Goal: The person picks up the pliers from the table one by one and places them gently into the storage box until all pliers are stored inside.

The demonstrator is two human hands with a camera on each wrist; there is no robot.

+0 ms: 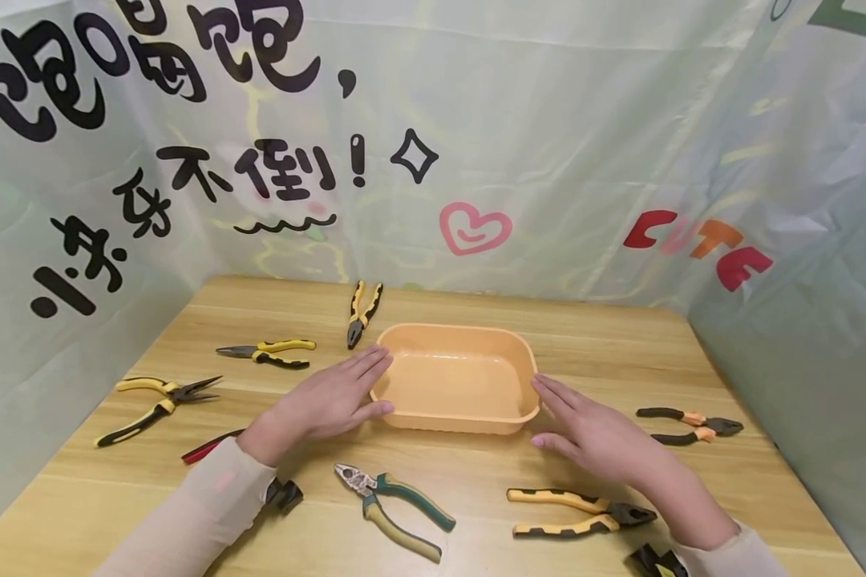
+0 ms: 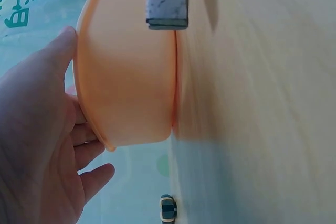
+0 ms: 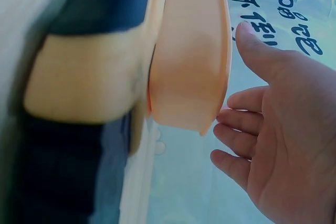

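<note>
Head view, left to right: yellow-black long-nose pliers (image 1: 169, 393), jaws spread, far left. Left hand (image 1: 335, 397) unclenched, fingers straight, touching left end of peach tray (image 1: 455, 383). Teal-handled pliers (image 1: 367, 485) lie before tray, which sits on wooden table (image 1: 592, 344) between hands. Yellow-handled pliers (image 1: 608, 513) near front. Right hand (image 1: 595, 433) relaxed, fingers extended, fingertips at tray's right rim. Orange-black pliers (image 1: 695, 418) far right.

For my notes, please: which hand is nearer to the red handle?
Left. The left hand is right of the red handle, at the left end of the tray; the right hand is farther right, at the other end.
</note>
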